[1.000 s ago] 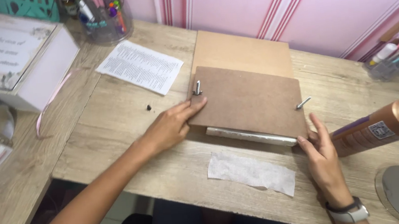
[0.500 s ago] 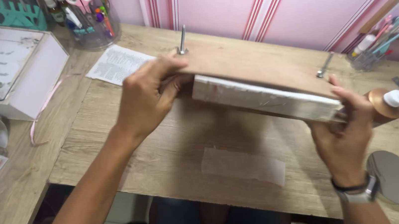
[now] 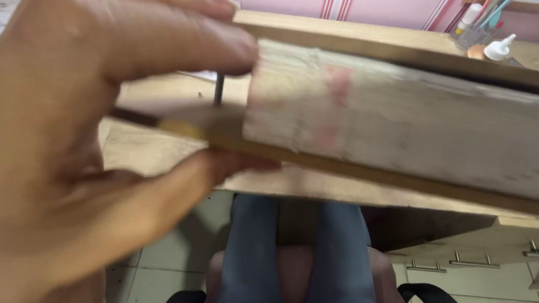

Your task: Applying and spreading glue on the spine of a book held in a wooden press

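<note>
The left hand fills the left half of the head view, far closer to the camera than half a second ago, when it held the near-left corner of the book block low over the worktop. Its fingers are closed over the top of that end and the thumb presses up from beneath, so the block is pinched firmly between them.

The book block, a thick stack of pages between two brown boards, now runs from the hand across to the right edge of the frame, lifted clear of the worktop and tipped so its pale, glue-streaked spine faces the camera. A second ago it lay flat with both hands resting on it. The lift brings the spine up to eye level, which suggests the glued surface is being looked over rather than worked on. A thin metal clip handle shows just behind the fingers.

Farther right, a white-capped glue bottle and a holder of pens stand at the back. The right hand is out of view, so its grip cannot be told.
</note>
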